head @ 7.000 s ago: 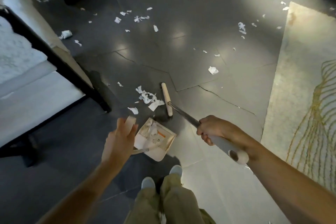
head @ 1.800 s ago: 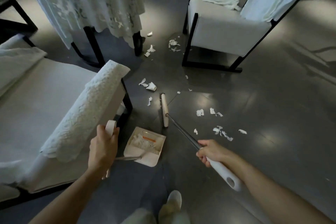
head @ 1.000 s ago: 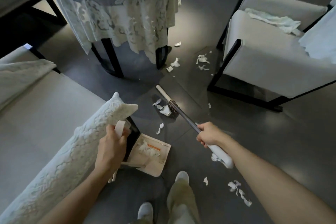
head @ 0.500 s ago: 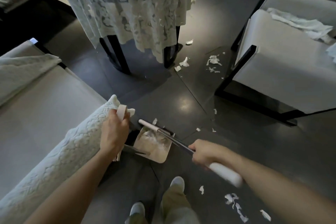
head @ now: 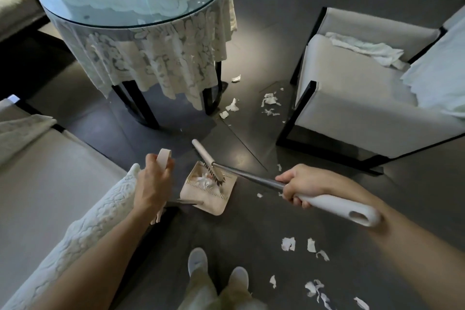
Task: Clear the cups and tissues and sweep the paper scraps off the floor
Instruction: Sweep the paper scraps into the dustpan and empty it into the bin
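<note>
Sweeping's partway done. Right hand (head: 299,187) is wrapped tight round the broom (head: 251,178), left hand (head: 153,184) is curled round the dustpan (head: 206,202) handle, whose cream loop pokes up above the knuckles. The broom head (head: 203,155) sits right at the pan's mouth with a little heap of scraps (head: 203,181) inside.

What matters next, I reckon: the broom's long axis runs from the right hand up and left to the pan, and the leftover paper lies off both ends of it. One bunch (head: 270,100) is ahead, past the head, between the table (head: 176,21) leg and the chair (head: 352,108). The other bunch (head: 288,243) is behind the right hand, by the right foot. The right hand is nearer to both.

Hard to tell: no cups in view, the white stuff (head: 364,48) on the chair could be tissue or cloth, the lowest scraps are cut off by the frame edge, and the left hand hides where the pan's stem meets its handle
</note>
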{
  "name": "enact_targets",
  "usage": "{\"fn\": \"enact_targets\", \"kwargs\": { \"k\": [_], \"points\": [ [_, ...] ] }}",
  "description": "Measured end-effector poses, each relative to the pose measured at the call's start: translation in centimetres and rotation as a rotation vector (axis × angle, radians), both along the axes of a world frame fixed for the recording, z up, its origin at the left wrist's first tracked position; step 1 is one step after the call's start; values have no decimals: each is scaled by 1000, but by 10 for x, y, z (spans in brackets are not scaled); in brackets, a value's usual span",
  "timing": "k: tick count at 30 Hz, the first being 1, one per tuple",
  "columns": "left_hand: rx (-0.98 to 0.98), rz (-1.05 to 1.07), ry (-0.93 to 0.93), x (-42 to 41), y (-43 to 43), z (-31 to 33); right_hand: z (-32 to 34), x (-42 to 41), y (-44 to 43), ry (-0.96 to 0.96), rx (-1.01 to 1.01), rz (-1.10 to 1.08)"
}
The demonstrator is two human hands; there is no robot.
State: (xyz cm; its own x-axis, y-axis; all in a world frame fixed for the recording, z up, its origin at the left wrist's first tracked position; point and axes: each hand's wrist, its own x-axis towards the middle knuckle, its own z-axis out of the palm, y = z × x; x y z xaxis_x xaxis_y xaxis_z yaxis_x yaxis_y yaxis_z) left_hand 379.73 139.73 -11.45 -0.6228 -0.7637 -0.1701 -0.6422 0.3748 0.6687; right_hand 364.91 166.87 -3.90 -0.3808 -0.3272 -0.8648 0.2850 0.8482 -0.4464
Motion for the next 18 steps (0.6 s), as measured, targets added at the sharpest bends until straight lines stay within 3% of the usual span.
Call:
{"fn": "enact_targets", "kwargs": {
  "k": [7,18],
  "points": [
    [24,-24,28,-71,-30,8,-33,-48,-19,96,-73,-286],
    [59,-136,-7,-197,-122,-3,-81,-165,-102,218,-27,-428]
  ]
}}
